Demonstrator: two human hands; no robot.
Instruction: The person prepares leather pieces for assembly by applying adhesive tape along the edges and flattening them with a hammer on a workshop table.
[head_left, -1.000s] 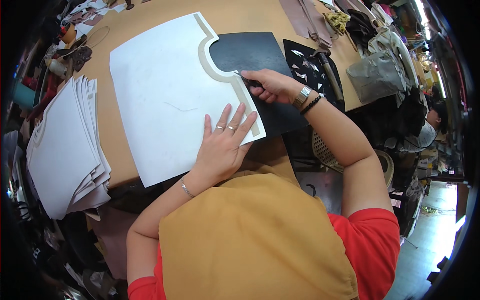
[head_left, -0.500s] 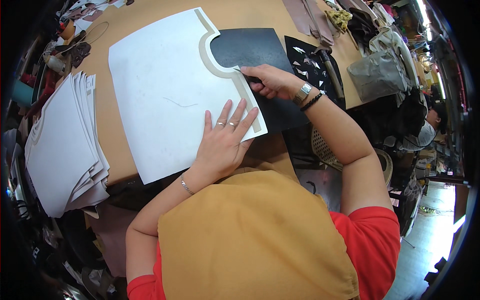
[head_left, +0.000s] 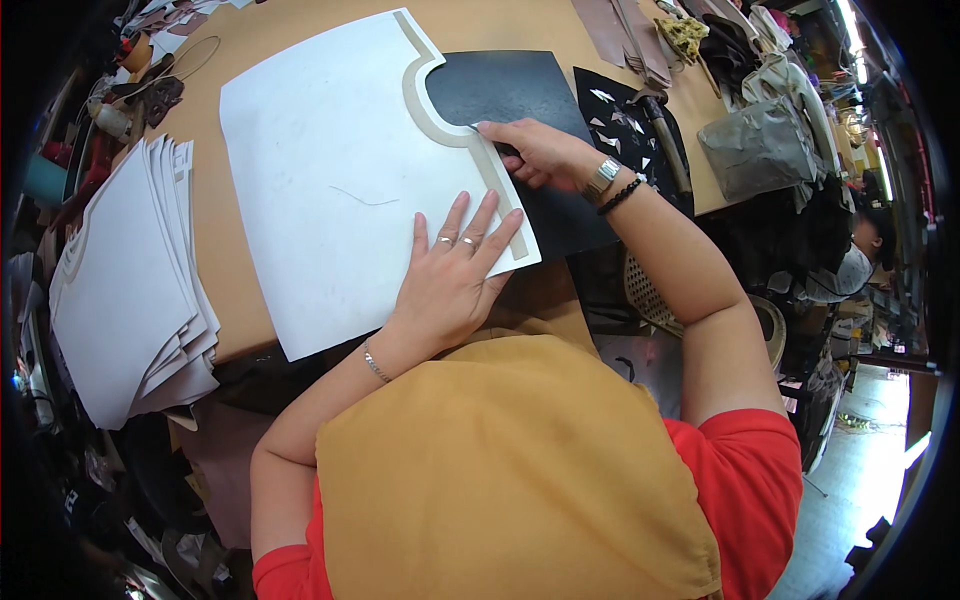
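I see a white panel [head_left: 310, 130] lying flat, partly over a black mat [head_left: 500, 90], a grey-beige strip [head_left: 430, 125] tracing its notched right edge (a thin dark line [head_left: 360, 200] marks its face). A dark tool [head_left: 508, 150], mostly hidden in the right hand [head_left: 548, 155], sits beside that edge.

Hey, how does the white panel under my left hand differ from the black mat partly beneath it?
The white panel is pale with a beige strip along its right side; the black mat is plain dark. The panel lies on top, while the mat is partly covered. The panel's right side curves inward; the mat's visible far edge looks nearly straight. Both rest on the tan table.
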